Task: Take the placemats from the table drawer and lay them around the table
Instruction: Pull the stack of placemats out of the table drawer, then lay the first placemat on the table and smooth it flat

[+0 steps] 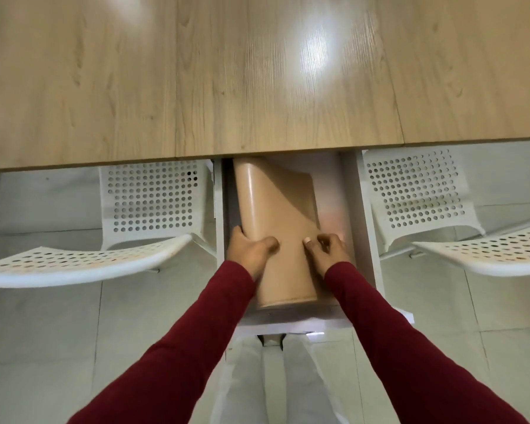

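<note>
Placemats (283, 228), tan and smooth, are seen curled into a loose roll inside a white drawer (360, 228) that is pulled out from under a pale wood-grain worktop (196, 87). The view is from above, looking down past two dark red sleeves. The roll lies lengthwise in the drawer, its far end tucked under the worktop edge and its near end close to the drawer front. The left hand (250, 250) is wrapped around the left side of the roll, fingers curled under its edge and thumb pressed on top, so it is closed on the mats. The right hand (328, 250) is laid on the upper surface with fingers bent and fingertips (307, 240) pressing down; it touches the mats, but whether anything is pinched cannot be told. The step in hand is judged to be lifting the mats out. It would be done well if the roll were gripped from both sides, drawn toward the body until the far end is clear of the worktop edge, then raised level so the sheets are not let spring apart. White perforated chairs (153, 197) are seen on either side, over a light tiled floor (43, 332). No mat is yet laid on the worktop.
</note>
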